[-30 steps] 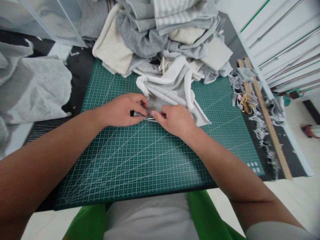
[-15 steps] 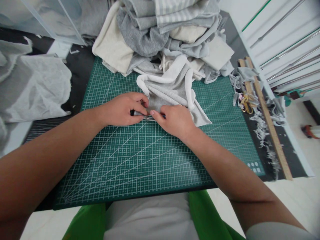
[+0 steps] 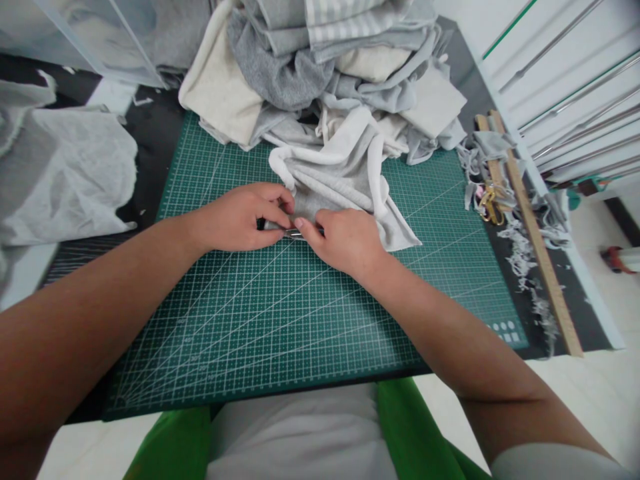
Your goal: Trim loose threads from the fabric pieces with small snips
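Observation:
On the green cutting mat (image 3: 280, 320), my left hand (image 3: 245, 217) pinches the near edge of a light grey piece of fabric (image 3: 340, 177) with a thick rolled white border. Close beside it, my right hand (image 3: 345, 240) is closed around a slim silvery metal tool (image 3: 295, 234). Its narrow tip points left, toward my left fingertips and the fabric edge. Most of the tool is hidden under my right fingers, so its kind cannot be made out. The fabric lies crumpled behind both hands, with one corner spread to the right.
A large heap of grey and cream fabric pieces (image 3: 285, 73) fills the back. Pale cloth (image 3: 75, 173) lies at the left, near a translucent bin (image 3: 125, 40). Along the right edge are a wooden ruler (image 3: 543, 257), gold-handled scissors (image 3: 493, 205) and fabric scraps (image 3: 520, 250).
My right thumb and the metal tool have shifted slightly left, closer to my left fingertips. The whole view has also drifted a little. Both hands keep their grips.

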Tool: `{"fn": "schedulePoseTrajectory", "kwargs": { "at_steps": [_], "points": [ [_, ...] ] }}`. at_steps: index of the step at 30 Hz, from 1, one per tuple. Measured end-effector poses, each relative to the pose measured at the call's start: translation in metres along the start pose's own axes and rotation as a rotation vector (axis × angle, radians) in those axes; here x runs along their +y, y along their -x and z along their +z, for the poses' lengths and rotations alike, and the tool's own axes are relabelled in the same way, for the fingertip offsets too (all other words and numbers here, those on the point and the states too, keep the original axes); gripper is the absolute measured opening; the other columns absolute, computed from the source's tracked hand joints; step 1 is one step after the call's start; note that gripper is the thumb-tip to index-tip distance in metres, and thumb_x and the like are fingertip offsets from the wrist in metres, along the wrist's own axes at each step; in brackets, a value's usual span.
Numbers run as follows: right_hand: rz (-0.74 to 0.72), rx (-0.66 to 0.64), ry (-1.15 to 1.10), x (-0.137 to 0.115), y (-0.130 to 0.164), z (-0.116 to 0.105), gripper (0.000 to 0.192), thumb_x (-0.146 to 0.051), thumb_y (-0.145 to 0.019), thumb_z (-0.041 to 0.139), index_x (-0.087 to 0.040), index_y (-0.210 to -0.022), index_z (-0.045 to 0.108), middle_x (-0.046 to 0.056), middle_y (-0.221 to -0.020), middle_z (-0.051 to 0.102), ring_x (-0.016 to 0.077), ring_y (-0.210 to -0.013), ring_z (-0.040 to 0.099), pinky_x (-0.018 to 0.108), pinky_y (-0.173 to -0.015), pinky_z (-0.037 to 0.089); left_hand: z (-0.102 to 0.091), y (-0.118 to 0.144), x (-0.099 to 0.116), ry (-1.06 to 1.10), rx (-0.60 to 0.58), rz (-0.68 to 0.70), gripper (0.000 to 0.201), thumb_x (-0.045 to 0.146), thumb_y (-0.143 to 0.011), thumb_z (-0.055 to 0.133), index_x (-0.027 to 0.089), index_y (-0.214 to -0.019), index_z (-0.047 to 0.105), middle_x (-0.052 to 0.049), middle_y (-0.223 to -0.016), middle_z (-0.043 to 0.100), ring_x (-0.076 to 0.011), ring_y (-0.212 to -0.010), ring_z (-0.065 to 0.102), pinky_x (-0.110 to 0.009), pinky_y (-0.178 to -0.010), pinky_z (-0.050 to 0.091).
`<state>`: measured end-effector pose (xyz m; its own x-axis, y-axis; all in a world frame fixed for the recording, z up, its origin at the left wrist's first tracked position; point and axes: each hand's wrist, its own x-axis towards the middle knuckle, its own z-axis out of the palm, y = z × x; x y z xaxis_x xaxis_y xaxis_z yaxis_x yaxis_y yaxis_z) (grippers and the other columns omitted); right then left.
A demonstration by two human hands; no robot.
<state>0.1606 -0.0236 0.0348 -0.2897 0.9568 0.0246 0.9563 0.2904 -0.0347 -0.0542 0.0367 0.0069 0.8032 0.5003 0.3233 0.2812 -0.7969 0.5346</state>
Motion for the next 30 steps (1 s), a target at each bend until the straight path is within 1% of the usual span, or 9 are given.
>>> {"fn": "schedulePoseTrajectory", "kwargs": {
  "at_steps": [5,10,14,20,24,30],
  "points": [
    [0.007,-0.037,0.032,-0.0061,0.0004,-0.002,0.063,-0.057,-0.103,0.028,-0.018,-0.095,0.077,0.011,-0.08,0.076,0.0251,-0.075,0.069,0.032,-0.061,0.036,-0.0006,-0.0001,0.0005,0.002,0.016,0.035,0.016,0.02,-0.087,0.063,0.021,-0.093,0.078,-0.006,-0.108,0.065,-0.0142,-0.084,0.062,-0.028,-0.074,0.05],
    [0.0,-0.063,0.054,-0.0095,0.0006,-0.0035,0.063,-0.056,-0.104,0.026,-0.017,-0.101,0.075,0.013,-0.083,0.077,0.0268,-0.078,0.071,0.033,-0.064,0.039,-0.0024,-0.0018,0.0039,0.0,0.0,0.018,0.018,0.019,-0.087,0.061,0.022,-0.093,0.078,-0.007,-0.107,0.065,-0.0162,-0.086,0.062,-0.03,-0.075,0.051],
    [-0.018,-0.038,0.06,-0.009,0.0008,-0.0029,0.061,-0.055,-0.103,0.027,-0.018,-0.099,0.075,0.012,-0.082,0.077,0.0276,-0.076,0.071,0.034,-0.063,0.039,-0.0028,-0.0015,0.0035,-0.008,-0.011,0.009,0.02,0.017,-0.084,0.06,0.023,-0.092,0.078,-0.006,-0.107,0.065,-0.0175,-0.089,0.063,-0.031,-0.075,0.052],
    [-0.007,-0.037,0.071,-0.0106,0.0008,-0.0023,0.055,-0.055,-0.1,0.035,-0.019,-0.096,0.076,0.012,-0.079,0.076,0.0278,-0.075,0.071,0.033,-0.062,0.038,-0.001,0.0001,0.0007,-0.007,-0.001,0.009,0.023,0.014,-0.082,0.06,0.02,-0.093,0.079,-0.007,-0.11,0.065,-0.0172,-0.092,0.064,-0.032,-0.082,0.053],
    [-0.016,-0.037,0.059,-0.0102,0.0011,-0.0035,0.055,-0.054,-0.101,0.033,-0.02,-0.097,0.076,0.011,-0.08,0.077,0.027,-0.074,0.071,0.033,-0.061,0.038,-0.0019,0.0001,0.0019,-0.011,-0.008,0.0,0.024,0.013,-0.082,0.059,0.022,-0.094,0.078,-0.006,-0.111,0.065,-0.0174,-0.093,0.064,-0.032,-0.085,0.053],
    [-0.02,-0.06,0.034,-0.0081,0.0014,-0.0049,0.055,-0.044,-0.103,0.027,-0.018,-0.098,0.076,0.011,-0.083,0.077,0.0251,-0.074,0.07,0.033,-0.061,0.037,-0.0028,-0.0003,0.003,-0.016,-0.013,-0.014,0.024,0.013,-0.081,0.059,0.021,-0.093,0.077,-0.007,-0.111,0.065,-0.0186,-0.096,0.064,-0.032,-0.087,0.054]
  ]
}}
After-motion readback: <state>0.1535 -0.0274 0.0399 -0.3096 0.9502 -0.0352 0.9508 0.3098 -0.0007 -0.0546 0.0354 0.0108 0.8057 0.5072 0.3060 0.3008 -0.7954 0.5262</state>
